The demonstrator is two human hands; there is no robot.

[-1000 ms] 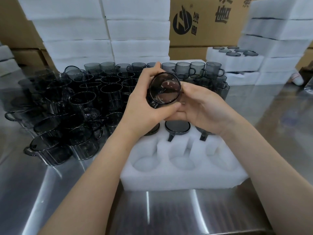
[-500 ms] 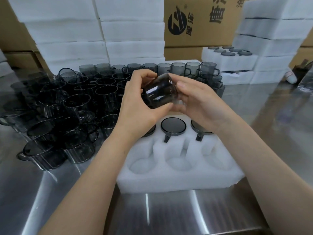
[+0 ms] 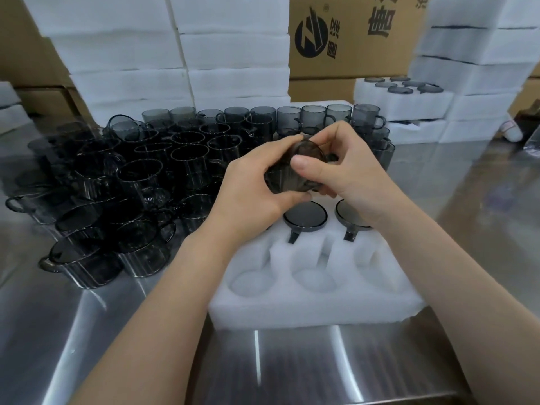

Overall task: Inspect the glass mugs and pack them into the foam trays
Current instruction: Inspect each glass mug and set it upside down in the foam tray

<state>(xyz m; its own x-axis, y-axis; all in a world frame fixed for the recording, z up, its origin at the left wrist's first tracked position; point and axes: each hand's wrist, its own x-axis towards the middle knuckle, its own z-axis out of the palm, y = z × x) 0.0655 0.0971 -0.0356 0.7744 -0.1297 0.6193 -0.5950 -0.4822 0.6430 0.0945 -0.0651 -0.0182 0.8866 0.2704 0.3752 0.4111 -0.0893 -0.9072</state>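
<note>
A smoky grey glass mug (image 3: 295, 173) is held above the back row of a white foam tray (image 3: 315, 299). My left hand (image 3: 257, 197) grips it from the left and below. My right hand (image 3: 347, 171) grips it from the right, thumb across its side. The mug lies tilted, partly hidden by my fingers. Two mugs (image 3: 305, 219) sit upside down in the tray's back row; a third slot there is hidden under my left hand. The three front slots (image 3: 317, 277) hold nothing.
Several loose grey mugs (image 3: 140, 182) crowd the steel table (image 3: 87, 346) to the left and behind. Stacked white foam trays (image 3: 175, 54) and cardboard boxes (image 3: 350, 33) line the back. A filled tray (image 3: 403, 97) sits on a stack at right.
Both hands have turned the mug: its round end faced me a second ago, now its side shows. The hands stay over the tray's back row.
</note>
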